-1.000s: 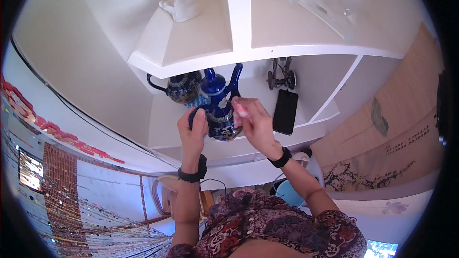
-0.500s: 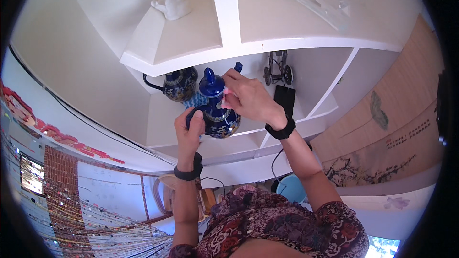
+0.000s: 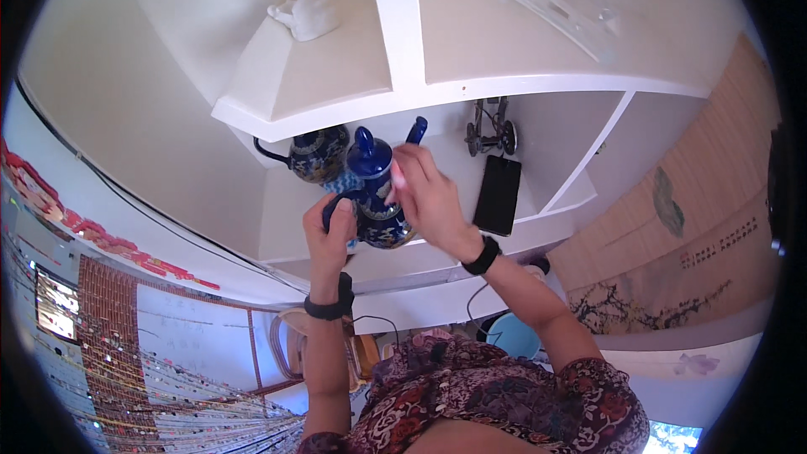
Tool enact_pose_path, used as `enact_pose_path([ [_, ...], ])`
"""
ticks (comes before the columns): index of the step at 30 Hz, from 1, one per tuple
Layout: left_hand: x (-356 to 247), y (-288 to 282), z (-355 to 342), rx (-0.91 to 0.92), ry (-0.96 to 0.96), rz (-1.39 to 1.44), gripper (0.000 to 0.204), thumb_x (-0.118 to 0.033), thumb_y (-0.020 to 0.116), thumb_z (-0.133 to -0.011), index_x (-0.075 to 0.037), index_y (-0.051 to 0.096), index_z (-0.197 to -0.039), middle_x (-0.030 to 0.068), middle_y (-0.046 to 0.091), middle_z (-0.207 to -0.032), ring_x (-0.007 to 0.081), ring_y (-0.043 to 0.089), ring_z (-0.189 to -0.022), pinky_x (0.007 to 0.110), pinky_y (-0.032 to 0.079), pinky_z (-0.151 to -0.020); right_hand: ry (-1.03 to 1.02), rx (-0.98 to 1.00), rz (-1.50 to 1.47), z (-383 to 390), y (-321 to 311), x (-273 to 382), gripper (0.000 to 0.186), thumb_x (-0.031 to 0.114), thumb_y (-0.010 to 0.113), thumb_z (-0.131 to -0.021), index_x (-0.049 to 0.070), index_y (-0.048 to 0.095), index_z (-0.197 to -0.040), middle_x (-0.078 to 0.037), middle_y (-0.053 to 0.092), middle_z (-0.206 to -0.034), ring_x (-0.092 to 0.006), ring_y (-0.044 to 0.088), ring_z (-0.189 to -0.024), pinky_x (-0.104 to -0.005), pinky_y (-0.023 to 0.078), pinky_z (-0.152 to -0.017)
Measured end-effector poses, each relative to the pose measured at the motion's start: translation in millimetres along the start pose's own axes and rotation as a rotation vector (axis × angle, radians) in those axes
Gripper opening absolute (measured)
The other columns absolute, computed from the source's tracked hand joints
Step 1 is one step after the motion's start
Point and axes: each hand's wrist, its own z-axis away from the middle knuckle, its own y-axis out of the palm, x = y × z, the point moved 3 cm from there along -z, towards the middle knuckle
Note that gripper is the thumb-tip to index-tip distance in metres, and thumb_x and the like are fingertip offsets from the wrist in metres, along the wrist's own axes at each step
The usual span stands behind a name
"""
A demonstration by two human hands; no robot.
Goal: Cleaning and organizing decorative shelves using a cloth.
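A dark blue teapot with a floral pattern, a knobbed lid and a curved spout is held in front of the lower shelf. My left hand is closed around its handle. On the spout side, my right hand pinches a pink cloth and presses it to the teapot's neck, just below the lid. Most of the cloth is hidden by the fingers. Behind the teapot stands a second blue patterned pot with a thin curved handle, and a blue-and-white patterned thing is partly visible beside it.
White shelf edges and a divider frame the compartment. Inside it are a black flat device and a dark wheeled model. A white figurine and a clear plastic item sit above. A light-blue basin is below.
My right hand has moved slightly down along the teapot's neck with the pink cloth, uncovering more of the spout. The left hand keeps its hold on the handle.
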Motion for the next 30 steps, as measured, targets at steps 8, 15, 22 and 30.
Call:
enact_pose_path([
  [8,0,0,-4,0.025,-0.001,0.022,0.029,-0.02,0.05,-0.092,-0.009,0.038,-0.068,-0.0051,0.029,-0.049,0.004,0.025,-0.042,0.023,0.023,-0.04,0.176,-0.175,-0.309,42,-5,-54,0.029,0.016,0.043,-0.096,0.001,0.045,-0.12,-0.012,0.052,-0.104,-0.0173,0.057,-0.092,-0.0295,0.048,-0.076],
  [15,-1,-1,-2,0.063,-0.033,0.034,0.03,-0.021,0.05,-0.093,-0.009,0.038,-0.068,-0.0053,0.029,-0.049,0.004,0.025,-0.042,0.023,0.023,-0.041,0.173,-0.183,-0.54,-13,17,-32,0.053,0.006,0.047,-0.093,0.001,0.017,-0.136,-0.012,0.049,-0.109,-0.0155,0.054,-0.091,-0.0277,0.047,-0.079],
  [22,-3,0,-2,0.068,-0.033,0.004,0.03,-0.021,0.049,-0.093,-0.008,0.039,-0.068,-0.0053,0.029,-0.05,0.004,0.025,-0.043,0.023,0.023,-0.041,0.202,-0.211,-0.69,-26,26,-44,0.037,0.024,0.04,-0.098,0.002,0.03,-0.126,-0.005,0.053,-0.08,-0.0104,0.054,-0.071,-0.0224,0.046,-0.063],
  [30,7,-9,-2,0.039,-0.027,0.063,0.024,-0.019,0.053,-0.091,-0.002,0.047,-0.076,-0.003,0.038,-0.054,0.0043,0.032,-0.046,0.022,0.027,-0.043,0.434,-0.24,-0.902,-20,11,-43,0.039,0.038,0.035,-0.098,0.003,0.046,-0.111,-0.003,0.057,-0.083,-0.0081,0.055,-0.068,-0.0192,0.043,-0.051],
])
